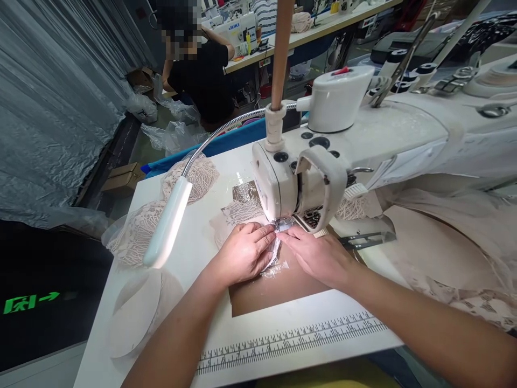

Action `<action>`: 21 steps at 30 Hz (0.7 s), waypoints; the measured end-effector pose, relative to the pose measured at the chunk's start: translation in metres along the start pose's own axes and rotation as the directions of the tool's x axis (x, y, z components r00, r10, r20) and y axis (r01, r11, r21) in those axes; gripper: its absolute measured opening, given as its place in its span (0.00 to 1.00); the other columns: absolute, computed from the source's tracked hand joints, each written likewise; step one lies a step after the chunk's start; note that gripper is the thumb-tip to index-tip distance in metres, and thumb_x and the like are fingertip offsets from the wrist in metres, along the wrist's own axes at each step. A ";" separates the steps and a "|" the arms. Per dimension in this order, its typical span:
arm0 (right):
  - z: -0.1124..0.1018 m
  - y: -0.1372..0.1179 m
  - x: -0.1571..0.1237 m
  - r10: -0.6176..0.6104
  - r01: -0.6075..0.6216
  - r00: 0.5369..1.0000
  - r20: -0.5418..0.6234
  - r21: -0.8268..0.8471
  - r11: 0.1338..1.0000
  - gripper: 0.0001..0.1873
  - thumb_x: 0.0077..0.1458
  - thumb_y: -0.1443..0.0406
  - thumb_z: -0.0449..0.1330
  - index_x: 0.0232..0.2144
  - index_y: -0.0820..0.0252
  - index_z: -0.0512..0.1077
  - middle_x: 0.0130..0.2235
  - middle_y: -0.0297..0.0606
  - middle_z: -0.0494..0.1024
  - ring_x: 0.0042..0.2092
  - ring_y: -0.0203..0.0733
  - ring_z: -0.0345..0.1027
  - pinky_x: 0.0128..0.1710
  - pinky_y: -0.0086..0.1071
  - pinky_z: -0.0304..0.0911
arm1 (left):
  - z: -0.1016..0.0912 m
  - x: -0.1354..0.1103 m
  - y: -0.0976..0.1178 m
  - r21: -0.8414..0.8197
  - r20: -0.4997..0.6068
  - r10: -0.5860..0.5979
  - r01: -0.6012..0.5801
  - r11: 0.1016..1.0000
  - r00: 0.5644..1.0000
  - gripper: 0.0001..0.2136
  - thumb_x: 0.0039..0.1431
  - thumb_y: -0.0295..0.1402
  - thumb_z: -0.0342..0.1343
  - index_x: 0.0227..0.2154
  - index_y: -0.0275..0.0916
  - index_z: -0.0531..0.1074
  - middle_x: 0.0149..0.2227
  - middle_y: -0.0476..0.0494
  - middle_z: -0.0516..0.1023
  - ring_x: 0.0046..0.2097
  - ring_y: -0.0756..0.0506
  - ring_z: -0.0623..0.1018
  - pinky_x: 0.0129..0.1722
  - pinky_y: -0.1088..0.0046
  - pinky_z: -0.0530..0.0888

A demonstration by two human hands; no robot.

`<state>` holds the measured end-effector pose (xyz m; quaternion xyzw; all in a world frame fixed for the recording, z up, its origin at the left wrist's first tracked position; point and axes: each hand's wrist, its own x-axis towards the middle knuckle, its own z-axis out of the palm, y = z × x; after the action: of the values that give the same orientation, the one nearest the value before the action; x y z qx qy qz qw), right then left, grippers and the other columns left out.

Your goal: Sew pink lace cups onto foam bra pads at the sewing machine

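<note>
A pale pink lace fabric piece (pixel 238 213) with a white edge lies under the needle area of a white sewing machine (pixel 278 183). My left hand (pixel 248 250) is closed on it, fingers curled over the fabric just in front of the presser foot (pixel 283 223). From the other side, my right hand (pixel 313 250) reaches in, its fingers drawn together and the tips at the white edge beside the foot. The fabric under both hands is partly hidden. Beneath them a brown sheet (pixel 283 288) covers the machine bed.
Black thread snips (pixel 363 240) lie right of my right hand. Lace cups (pixel 139 231) and a smooth pale cup (pixel 135 318) sit on the left of the white table (pixel 194 296). A lamp (pixel 169 223) hangs above them. A printed ruler (pixel 291 345) runs along the front. Another person (pixel 202 70) sits beyond.
</note>
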<state>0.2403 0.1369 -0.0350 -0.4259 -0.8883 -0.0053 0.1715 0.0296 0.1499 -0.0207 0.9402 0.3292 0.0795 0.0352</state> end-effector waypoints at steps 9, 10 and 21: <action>-0.003 0.004 -0.001 0.016 -0.015 1.000 -0.024 0.044 0.999 0.17 0.55 0.73 0.50 0.41 0.60 0.75 0.32 0.37 0.76 0.28 0.36 0.63 0.29 0.31 0.54 | -0.002 -0.003 0.002 -0.159 -0.044 -0.079 0.071 0.985 0.996 0.14 0.61 0.39 0.49 0.44 0.38 0.72 0.50 0.39 0.73 0.48 0.41 0.71 0.47 0.60 0.68; -0.003 0.005 -0.002 0.013 -0.011 0.999 -0.030 0.058 0.998 0.16 0.56 0.73 0.49 0.40 0.59 0.75 0.31 0.36 0.76 0.28 0.36 0.63 0.30 0.31 0.55 | -0.002 -0.004 0.001 -0.191 -0.057 -0.081 0.069 0.979 0.995 0.13 0.60 0.39 0.50 0.41 0.39 0.72 0.47 0.39 0.74 0.47 0.41 0.71 0.47 0.61 0.68; 0.002 0.007 -0.012 -0.009 0.028 0.996 -0.084 0.229 0.973 0.15 0.58 0.70 0.49 0.37 0.57 0.76 0.31 0.36 0.77 0.29 0.35 0.68 0.30 0.29 0.59 | -0.004 -0.004 0.004 -0.200 -0.038 -0.060 0.051 0.978 0.997 0.11 0.63 0.36 0.48 0.35 0.40 0.75 0.32 0.42 0.74 0.37 0.45 0.71 0.41 0.67 0.67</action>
<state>0.2522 0.1329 -0.0415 -0.3942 -0.8791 0.0784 0.2562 0.0290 0.1443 -0.0171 0.9205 0.3463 0.1316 0.1241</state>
